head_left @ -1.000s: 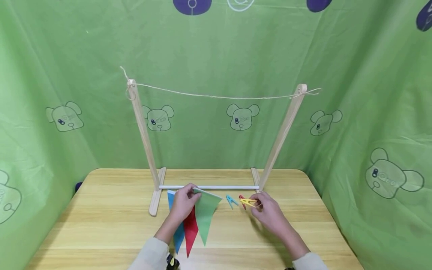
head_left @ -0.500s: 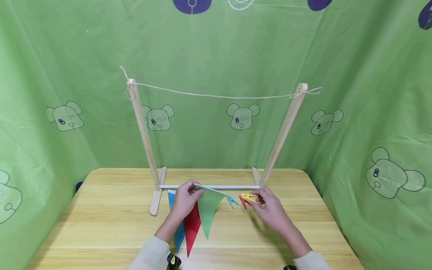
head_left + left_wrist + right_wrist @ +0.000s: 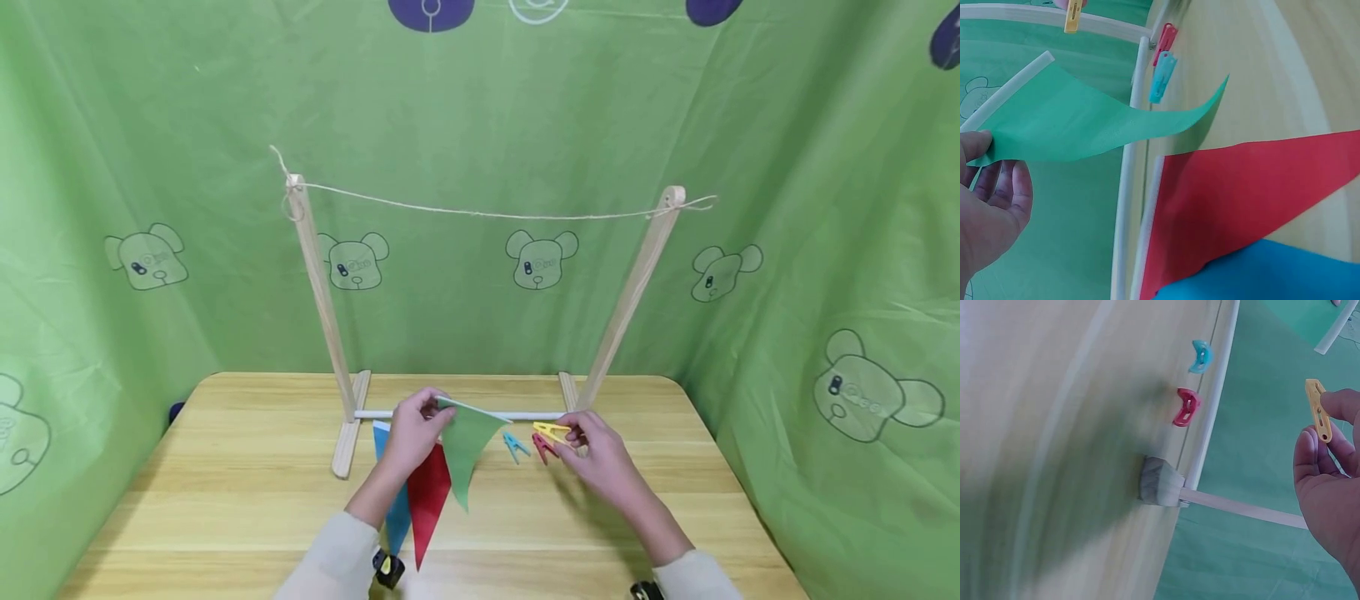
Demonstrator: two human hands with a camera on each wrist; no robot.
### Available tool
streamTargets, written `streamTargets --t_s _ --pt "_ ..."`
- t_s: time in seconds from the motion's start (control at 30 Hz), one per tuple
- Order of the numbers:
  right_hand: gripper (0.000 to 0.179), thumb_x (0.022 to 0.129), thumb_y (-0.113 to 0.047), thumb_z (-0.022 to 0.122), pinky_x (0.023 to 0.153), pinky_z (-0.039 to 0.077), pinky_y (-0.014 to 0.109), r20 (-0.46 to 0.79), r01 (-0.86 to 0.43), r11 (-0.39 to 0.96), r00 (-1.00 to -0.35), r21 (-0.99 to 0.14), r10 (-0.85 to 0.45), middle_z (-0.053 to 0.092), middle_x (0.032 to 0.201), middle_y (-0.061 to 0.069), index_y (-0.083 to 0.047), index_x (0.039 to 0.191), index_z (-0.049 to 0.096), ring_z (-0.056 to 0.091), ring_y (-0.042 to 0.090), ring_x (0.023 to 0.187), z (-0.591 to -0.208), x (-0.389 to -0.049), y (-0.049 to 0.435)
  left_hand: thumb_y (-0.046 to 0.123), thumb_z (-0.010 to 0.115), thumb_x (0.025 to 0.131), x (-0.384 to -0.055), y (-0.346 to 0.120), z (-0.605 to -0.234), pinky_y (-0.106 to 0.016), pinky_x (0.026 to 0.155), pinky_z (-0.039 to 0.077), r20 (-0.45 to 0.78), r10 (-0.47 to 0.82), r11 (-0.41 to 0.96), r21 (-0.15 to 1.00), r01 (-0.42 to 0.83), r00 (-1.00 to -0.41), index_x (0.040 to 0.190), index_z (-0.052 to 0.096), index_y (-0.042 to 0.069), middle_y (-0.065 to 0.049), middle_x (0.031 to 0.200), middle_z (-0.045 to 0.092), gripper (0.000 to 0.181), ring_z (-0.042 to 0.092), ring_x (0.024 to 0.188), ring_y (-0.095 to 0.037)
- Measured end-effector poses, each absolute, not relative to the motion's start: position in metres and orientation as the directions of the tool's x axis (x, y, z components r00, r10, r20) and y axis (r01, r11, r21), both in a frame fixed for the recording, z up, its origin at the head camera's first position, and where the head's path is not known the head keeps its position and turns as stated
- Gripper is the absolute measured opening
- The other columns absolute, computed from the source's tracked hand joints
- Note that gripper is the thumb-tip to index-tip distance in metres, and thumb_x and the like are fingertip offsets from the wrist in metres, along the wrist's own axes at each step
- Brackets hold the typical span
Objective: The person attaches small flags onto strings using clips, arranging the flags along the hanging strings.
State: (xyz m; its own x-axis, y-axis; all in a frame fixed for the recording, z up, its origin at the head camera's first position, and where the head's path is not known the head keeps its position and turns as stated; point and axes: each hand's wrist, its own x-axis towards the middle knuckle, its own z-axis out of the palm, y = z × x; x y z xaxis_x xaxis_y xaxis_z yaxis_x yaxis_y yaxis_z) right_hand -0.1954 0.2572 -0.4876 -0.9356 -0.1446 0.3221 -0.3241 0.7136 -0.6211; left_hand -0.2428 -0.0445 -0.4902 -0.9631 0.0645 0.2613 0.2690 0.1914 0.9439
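My left hand [image 3: 414, 429] pinches a green triangular pennant [image 3: 467, 446] near one end of its white top edge, and the cloth hangs down with its tip curling. In my right hand [image 3: 600, 454] a yellow clothespin [image 3: 551, 431] is held between thumb and fingers. Below the left hand, a red pennant [image 3: 429, 496] and a blue pennant [image 3: 397, 521] lie overlapping on the table. Between the hands, a blue clothespin [image 3: 1162, 76] and a red clothespin [image 3: 1186, 407] rest on the tabletop.
Behind the hands stands a wooden frame with a left post [image 3: 318, 292], a right post [image 3: 630, 300] and a white crossbar [image 3: 525, 416] low down. A thin string [image 3: 450, 211] sags between the post tops. Green printed cloth [image 3: 480, 333] surrounds the wooden table [image 3: 225, 500].
The left hand has lifted the green pennant slightly up and to the right. The right hand has risen a little with the yellow clothespin, uncovering more of the red one.
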Motion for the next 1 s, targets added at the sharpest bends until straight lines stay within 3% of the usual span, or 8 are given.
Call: streamTargets --t_s 0.3,0.63,1.0 --pt "0.03 0.088 0.0 0.078 0.081 0.06 0.035 0.364 -0.352 0.719 -0.92 -0.599 -0.147 0.064 0.101 0.007 -0.004 0.115 0.066 0.065 0.022 0.091 -0.477 -0.205 0.258 0.0 0.075 0.09 -0.247 -0.043 -0.474 -0.019 0.068 0.053 0.274 0.067 0.196 0.939 0.282 -0.959 0.098 0.072 0.002 -0.013 0.088 0.069 0.008 0.06 0.08 -0.014" --pt "0.031 0.09 -0.004 0.077 0.081 0.06 0.034 0.369 -0.349 0.727 -0.919 -0.592 -0.141 0.062 0.099 0.005 -0.004 0.118 0.066 0.061 0.015 0.09 -0.466 -0.209 0.255 0.002 0.075 0.091 -0.253 -0.041 -0.466 -0.02 0.058 0.051 0.245 0.076 0.166 0.953 0.255 -0.967 0.099 0.072 0.006 -0.009 0.086 0.065 0.009 0.058 0.077 -0.016" --pt "0.032 0.091 -0.003 0.076 0.08 0.058 0.025 0.381 -0.357 0.716 -0.914 -0.599 -0.138 0.062 0.102 0.011 -0.001 0.121 0.065 0.06 0.018 0.091 -0.451 -0.213 0.254 0.006 0.076 0.091 -0.261 -0.033 -0.458 -0.02 0.065 0.05 0.244 0.064 0.171 0.953 0.252 -0.968 0.098 0.072 0.004 -0.005 0.085 0.065 0.008 0.058 0.078 -0.014"
